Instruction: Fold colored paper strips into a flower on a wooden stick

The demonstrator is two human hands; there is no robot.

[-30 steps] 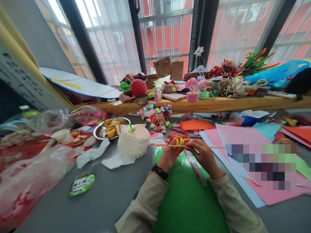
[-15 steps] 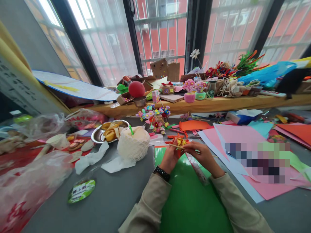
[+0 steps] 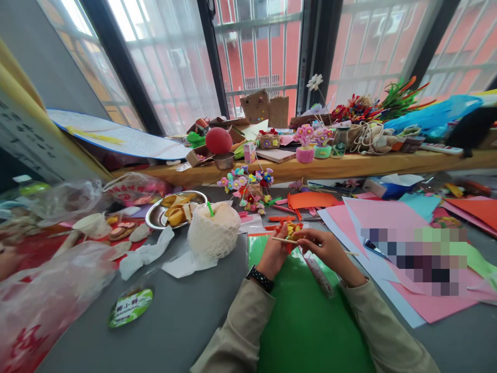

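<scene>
My left hand (image 3: 273, 257) is closed on a small orange and yellow paper piece (image 3: 294, 228), which looks like a folded flower. Between the fingertips of my right hand (image 3: 326, 249) is a thin wooden stick (image 3: 282, 240). The stick lies across the near side of the paper piece; whether its shaft touches the paper I cannot tell. Both hands are above the far end of a green mat (image 3: 310, 326). Under my right hand, a narrow patterned strip in clear wrapping (image 3: 319, 274) rests on the mat. Orange paper strips (image 3: 280, 219) lie just beyond my hands.
Left of the mat stand a net-wrapped coconut (image 3: 213, 233) with a green straw and a metal bowl (image 3: 154, 215) of banana peels. Pink paper sheets (image 3: 411, 311) spread at the right. Behind are a bunch of small craft flowers (image 3: 248, 189) and a crowded wooden ledge (image 3: 264, 169).
The stick has turned slightly, and my right hand has shifted a little, its fingers curling more. My left hand stays around the paper piece. The view has moved slightly.
</scene>
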